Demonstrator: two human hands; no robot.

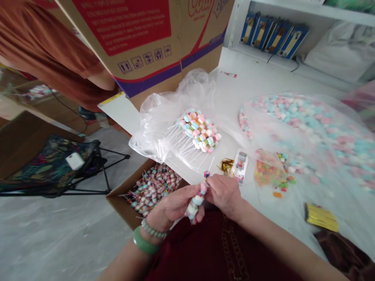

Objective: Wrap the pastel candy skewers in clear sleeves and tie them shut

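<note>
My left hand (177,206) is wrapped round a marshmallow skewer (195,203) in a clear wrapper, its pink, white and blue pieces tilted toward me. My right hand (224,193) pinches the gathered neck of that wrapper, where a bit of blue and gold shows and the white stick points away. Past the hands, a pile of unwrapped marshmallow skewers (199,130) lies on clear plastic. Beside my right hand are gold twist ties (227,166) and a stack of printed wrappers (240,166). Below the table edge, a carton (121,201) holds many wrapped skewers.
A big printed carton (152,43) stands at the back. Loose marshmallows (304,113) lie under plastic at right, near a bag of gummy candies (268,169) and a gold bundle (321,217). A folding chair (49,168) and a person in a brown shirt (49,47) are at left.
</note>
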